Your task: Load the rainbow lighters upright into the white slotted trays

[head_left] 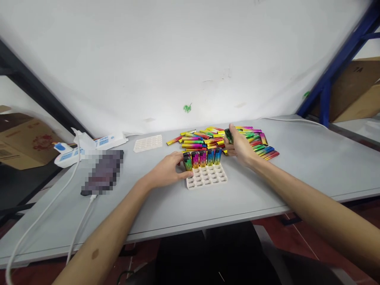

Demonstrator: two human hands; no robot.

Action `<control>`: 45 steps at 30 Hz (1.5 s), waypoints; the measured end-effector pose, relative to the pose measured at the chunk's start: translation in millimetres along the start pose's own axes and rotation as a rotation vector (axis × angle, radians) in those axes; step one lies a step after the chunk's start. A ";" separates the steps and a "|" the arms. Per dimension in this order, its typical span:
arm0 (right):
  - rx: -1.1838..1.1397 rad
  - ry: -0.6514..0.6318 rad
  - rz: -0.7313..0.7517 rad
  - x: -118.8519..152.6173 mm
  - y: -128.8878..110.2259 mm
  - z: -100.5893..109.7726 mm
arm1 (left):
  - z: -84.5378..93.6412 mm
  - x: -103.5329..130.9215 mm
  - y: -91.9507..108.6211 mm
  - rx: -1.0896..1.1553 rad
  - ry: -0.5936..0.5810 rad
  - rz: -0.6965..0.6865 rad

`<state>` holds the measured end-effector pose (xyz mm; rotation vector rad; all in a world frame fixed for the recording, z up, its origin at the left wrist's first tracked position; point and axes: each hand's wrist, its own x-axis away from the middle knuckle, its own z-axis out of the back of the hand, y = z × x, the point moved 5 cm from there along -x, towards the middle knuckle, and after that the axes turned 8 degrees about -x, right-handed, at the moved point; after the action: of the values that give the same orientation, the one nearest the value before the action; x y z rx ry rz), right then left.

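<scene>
My left hand (170, 170) is closed around a green lighter (188, 164) at the left end of a white tray (208, 183) with rows of slots. Beside it, several pink and blue lighters with black tops (202, 159) stand upright along the tray's far row; the nearer slots show no lighters. My right hand (240, 147) has its fingers wrapped round a dark green lighter (229, 135), partly covered by the fingers, over the right part of a heap. That heap holds many shiny, rainbow-coloured slim pieces (194, 139) lying flat behind the tray.
A second white slotted tray (147, 143) lies to the left of the heap. Further left are a blurred phone-like object (103, 172) with a white cable and a white power strip (102, 141). A white wall (190, 59) bounds the grey table (311, 162) behind.
</scene>
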<state>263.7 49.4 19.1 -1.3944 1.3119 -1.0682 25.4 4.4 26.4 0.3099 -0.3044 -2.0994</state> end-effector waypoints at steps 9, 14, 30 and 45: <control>-0.072 0.028 -0.066 -1.2 -2.1 3.0 | -1.3 -0.5 0.0 -0.015 0.002 -0.015; -0.055 0.032 -0.086 3.7 -0.7 -1.9 | -0.5 -0.5 0.3 -0.013 -0.002 -0.007; 0.008 0.028 -0.019 1.0 1.1 2.0 | -0.9 -0.4 0.7 0.000 -0.014 -0.010; 0.320 0.136 0.813 30.2 -63.0 4.8 | -1.2 -0.8 0.7 -0.017 -0.015 -0.003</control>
<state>283.1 20.5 79.9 -0.4624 1.5232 -0.7574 26.7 4.5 25.6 0.2850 -0.2947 -2.1072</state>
